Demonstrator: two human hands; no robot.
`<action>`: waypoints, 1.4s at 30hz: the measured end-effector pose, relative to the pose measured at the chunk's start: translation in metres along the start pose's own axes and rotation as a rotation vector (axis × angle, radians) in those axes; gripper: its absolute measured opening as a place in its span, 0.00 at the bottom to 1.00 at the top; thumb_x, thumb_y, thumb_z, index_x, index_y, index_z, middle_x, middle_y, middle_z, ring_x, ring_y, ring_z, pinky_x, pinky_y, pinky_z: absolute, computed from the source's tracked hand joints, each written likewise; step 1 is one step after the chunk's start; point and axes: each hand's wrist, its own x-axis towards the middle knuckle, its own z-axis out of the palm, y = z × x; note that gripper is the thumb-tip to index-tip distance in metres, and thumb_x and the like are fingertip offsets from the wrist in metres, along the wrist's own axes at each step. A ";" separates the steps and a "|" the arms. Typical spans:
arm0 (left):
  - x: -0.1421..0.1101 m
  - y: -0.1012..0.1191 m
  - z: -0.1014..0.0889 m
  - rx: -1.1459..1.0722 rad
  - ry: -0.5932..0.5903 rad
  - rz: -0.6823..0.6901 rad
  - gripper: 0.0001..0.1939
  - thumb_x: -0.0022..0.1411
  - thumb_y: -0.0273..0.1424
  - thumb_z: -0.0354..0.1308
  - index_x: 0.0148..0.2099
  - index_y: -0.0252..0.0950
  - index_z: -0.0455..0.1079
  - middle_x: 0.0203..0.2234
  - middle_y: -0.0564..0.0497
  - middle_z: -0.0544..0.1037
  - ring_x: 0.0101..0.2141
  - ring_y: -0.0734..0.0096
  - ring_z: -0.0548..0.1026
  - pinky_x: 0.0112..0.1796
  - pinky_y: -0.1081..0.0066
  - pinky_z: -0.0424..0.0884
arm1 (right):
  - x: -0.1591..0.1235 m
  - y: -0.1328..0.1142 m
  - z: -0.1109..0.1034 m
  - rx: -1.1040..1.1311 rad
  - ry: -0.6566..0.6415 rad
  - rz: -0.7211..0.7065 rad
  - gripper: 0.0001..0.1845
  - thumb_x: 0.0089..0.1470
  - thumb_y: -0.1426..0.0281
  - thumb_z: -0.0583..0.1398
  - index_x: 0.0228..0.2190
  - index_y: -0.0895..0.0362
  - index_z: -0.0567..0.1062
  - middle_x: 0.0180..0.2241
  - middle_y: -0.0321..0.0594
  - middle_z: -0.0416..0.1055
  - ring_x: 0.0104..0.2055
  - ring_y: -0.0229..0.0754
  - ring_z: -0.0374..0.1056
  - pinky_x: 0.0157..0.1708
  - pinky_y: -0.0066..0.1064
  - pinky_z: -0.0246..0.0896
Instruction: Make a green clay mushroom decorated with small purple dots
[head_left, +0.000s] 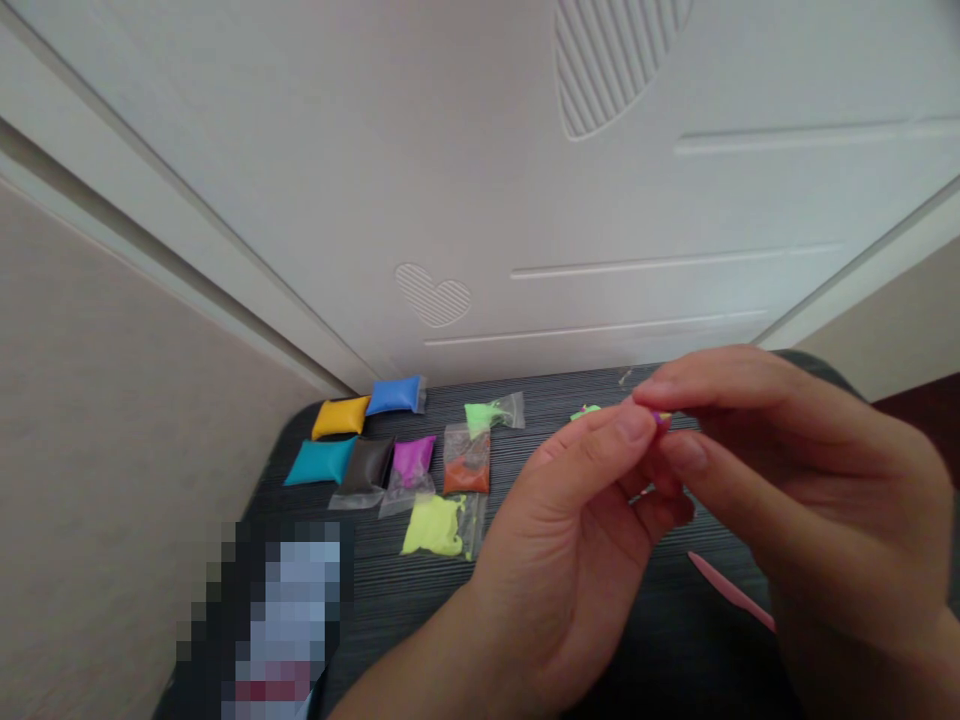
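Within the pinch of your left hand [568, 510] sits a tiny purple-and-yellow clay-like lump [661, 420], your right hand [817, 480] curled just beside it, contact unclear; overpressing could flatten it, a slack hold drop it.

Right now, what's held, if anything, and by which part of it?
Small purple-and-yellow piece, apparently modelling clay, in the left hand's fingertips. Right hand's fingertips are beside it, contact unclear; gripped part hidden.
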 end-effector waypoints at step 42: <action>0.000 0.004 0.002 0.284 0.074 0.034 0.03 0.51 0.27 0.58 0.28 0.32 0.72 0.24 0.52 0.70 0.27 0.78 0.64 0.32 0.74 0.63 | 0.001 -0.002 -0.007 0.064 -0.016 0.028 0.10 0.45 0.76 0.60 0.31 0.50 0.73 0.33 0.33 0.70 0.38 0.40 0.66 0.35 0.30 0.65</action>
